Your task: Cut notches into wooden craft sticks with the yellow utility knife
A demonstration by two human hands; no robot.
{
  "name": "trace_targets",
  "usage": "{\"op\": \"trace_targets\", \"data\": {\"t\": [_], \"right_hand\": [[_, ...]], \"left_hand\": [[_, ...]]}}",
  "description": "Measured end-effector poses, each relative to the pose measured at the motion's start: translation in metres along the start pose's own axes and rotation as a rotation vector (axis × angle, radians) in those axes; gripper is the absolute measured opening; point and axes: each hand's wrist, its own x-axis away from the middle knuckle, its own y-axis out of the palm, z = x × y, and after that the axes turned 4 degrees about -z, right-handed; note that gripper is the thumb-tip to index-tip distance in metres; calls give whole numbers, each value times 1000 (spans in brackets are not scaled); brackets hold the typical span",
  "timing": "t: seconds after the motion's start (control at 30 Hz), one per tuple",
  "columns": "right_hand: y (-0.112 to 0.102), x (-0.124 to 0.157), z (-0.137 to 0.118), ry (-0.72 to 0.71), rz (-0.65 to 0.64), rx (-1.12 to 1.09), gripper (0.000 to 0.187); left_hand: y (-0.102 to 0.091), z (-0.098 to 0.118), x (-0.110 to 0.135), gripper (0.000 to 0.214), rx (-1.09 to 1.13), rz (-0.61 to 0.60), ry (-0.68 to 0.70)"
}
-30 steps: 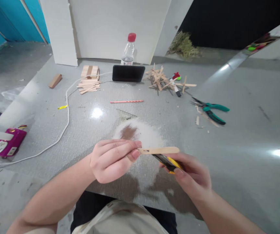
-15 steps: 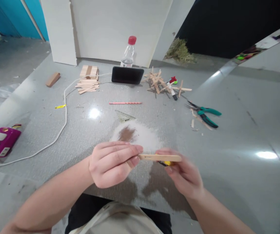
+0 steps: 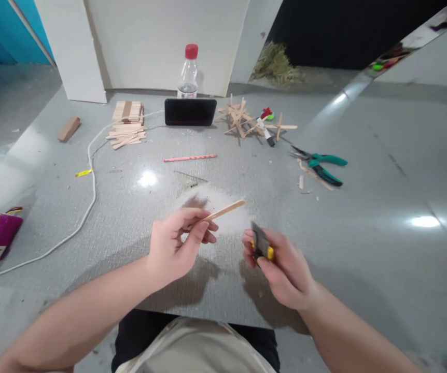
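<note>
Between the thumb and fingers of my left hand is a wooden craft stick, its free rounded end tilted up to the right. My right hand grips a black and yellow utility knife, the grey blade pointing up and away from me. Stick and knife are apart, with a gap between my hands. Both hands are above the table, just in front of a patch of pale dust.
Beyond the dust lie a clear ruler and a pink pencil. Green-handled pliers rest at right, near a pile of joined sticks. A phone, bottle and stick bundles stand or lie behind; a white cable runs left.
My hands have moved apart. The craft stick has swung from level to slanting up and away, and the knife has come clear of it, blade turned upward. The view has shifted slightly.
</note>
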Motion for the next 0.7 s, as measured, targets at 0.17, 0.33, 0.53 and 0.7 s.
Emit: {"op": "trace_targets", "data": {"t": [0.17, 0.33, 0.53, 0.7], "right_hand": [[-4, -7, -16, -80, -16, 139, 47], [-1, -8, -27, -128, -6, 321, 55], [1, -13, -35, -168, -7, 467, 47], [1, -20, -38, -198, -30, 578, 20]], "left_hand": [[1, 1, 1, 6, 28, 3, -70], [4, -3, 4, 2, -6, 18, -90], [7, -8, 8, 8, -97, -1, -58], [8, -9, 7, 10, -191, -50, -1]]}}
